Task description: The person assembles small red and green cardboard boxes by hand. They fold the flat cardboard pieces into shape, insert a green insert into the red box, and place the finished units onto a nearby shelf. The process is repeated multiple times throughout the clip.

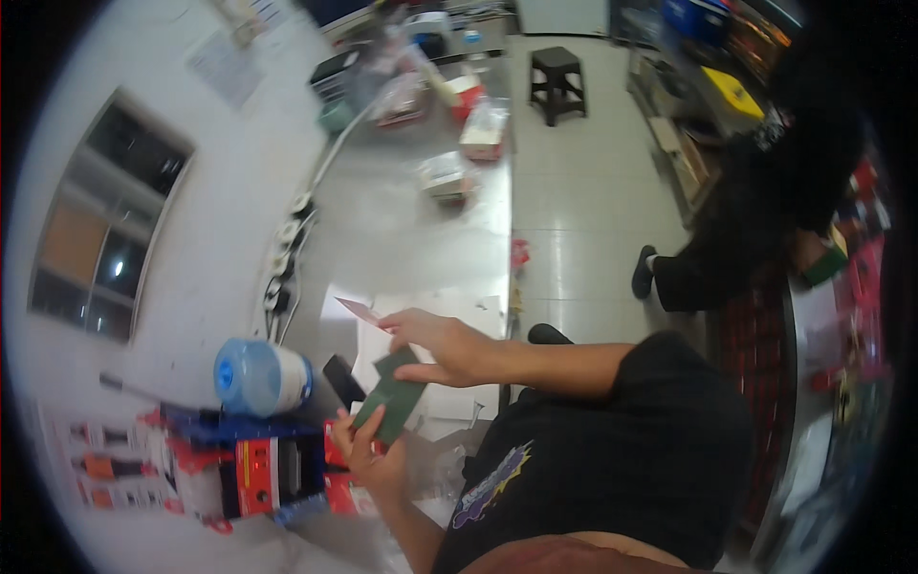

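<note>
A dark green folded paper or thin card piece [392, 402] is held between both hands above the metal table. My left hand [371, 459] has its fingers closed on its lower end. My right hand [442, 349] pinches its upper end, the thumb lying over it. A pale pinkish card [359, 311] sticks out from the fingers of that same hand. Under the hands, white sheets [435, 320] lie on the table. Beside the green piece rests a small black object [341, 380], its kind unclear.
Against the wall stands a blue water jug [258, 376], near cables with plugs [284, 249]. Red packages [268, 475] sit close to my left hand. Boxes [485, 129] stand farther up the metal table [382, 234]. A stool [557, 81] and a person in black [765, 191] are across the aisle.
</note>
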A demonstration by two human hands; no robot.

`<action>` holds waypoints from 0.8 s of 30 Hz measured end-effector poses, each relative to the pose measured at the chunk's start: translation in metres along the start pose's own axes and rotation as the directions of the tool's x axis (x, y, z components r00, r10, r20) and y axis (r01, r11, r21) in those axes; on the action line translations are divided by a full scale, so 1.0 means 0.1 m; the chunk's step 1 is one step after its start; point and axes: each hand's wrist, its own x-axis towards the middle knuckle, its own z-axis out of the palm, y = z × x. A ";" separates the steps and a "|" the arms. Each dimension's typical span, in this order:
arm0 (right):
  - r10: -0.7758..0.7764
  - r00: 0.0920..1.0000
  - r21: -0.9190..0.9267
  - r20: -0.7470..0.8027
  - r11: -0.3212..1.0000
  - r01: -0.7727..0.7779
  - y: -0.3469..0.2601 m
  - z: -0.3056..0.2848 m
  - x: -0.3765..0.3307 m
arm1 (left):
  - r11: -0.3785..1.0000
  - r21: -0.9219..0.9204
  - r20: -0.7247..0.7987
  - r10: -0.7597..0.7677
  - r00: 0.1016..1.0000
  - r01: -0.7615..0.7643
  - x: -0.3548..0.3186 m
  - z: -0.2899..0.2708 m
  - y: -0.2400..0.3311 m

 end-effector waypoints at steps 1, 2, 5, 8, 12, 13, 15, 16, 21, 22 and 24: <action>0.047 0.994 -0.045 -0.099 0.998 -0.052 -0.01 0.03 -0.01 | 0.999 -0.037 -0.051 -0.018 0.999 0.016 -0.02 0.03 -0.03; 0.101 0.986 -0.062 -0.133 0.992 -0.110 -0.06 0.02 0.00 | 0.997 -0.072 -0.037 -0.009 0.999 0.007 -0.01 0.05 -0.03; -0.034 0.997 -0.076 -0.072 0.997 0.029 -0.10 -0.02 0.01 | 0.998 -0.014 -0.064 0.064 0.996 -0.065 0.11 0.13 0.06; -0.078 0.992 -0.069 0.095 0.994 0.084 -0.13 -0.12 -0.03 | 0.989 -0.018 -0.016 0.144 0.989 -0.145 0.19 0.16 -0.02; -0.185 0.983 -0.040 -0.024 0.982 0.184 -0.07 -0.20 -0.13 | 0.982 0.189 -0.036 -0.018 0.999 0.025 0.36 0.29 0.23; -0.144 0.989 0.018 -0.016 0.989 0.145 -0.04 -0.26 -0.15 | 0.965 0.261 -0.024 0.000 1.000 0.006 0.37 0.29 0.22; 0.033 0.994 0.159 -0.102 0.987 -0.017 0.11 -0.37 -0.17 | 0.915 0.401 0.000 0.034 0.999 -0.031 0.36 0.25 0.14; 0.178 0.965 0.253 -0.194 0.959 -0.127 0.25 -0.44 -0.19 | 0.961 0.260 -0.017 0.100 0.995 -0.092 0.36 0.25 0.08; 0.805 0.593 0.766 0.016 0.371 -0.525 0.80 -0.94 -0.48 | 0.862 0.145 -0.097 0.500 0.861 -0.485 0.31 0.31 -0.31; 0.790 0.582 0.747 0.195 0.265 -0.609 0.80 -0.97 -0.52 | 0.881 0.146 -0.058 0.462 0.885 -0.451 0.20 0.27 -0.30; 0.704 0.598 0.668 0.383 0.236 -0.706 0.77 -1.06 -0.76 | 0.891 0.077 0.062 0.443 0.895 -0.446 0.22 0.35 -0.29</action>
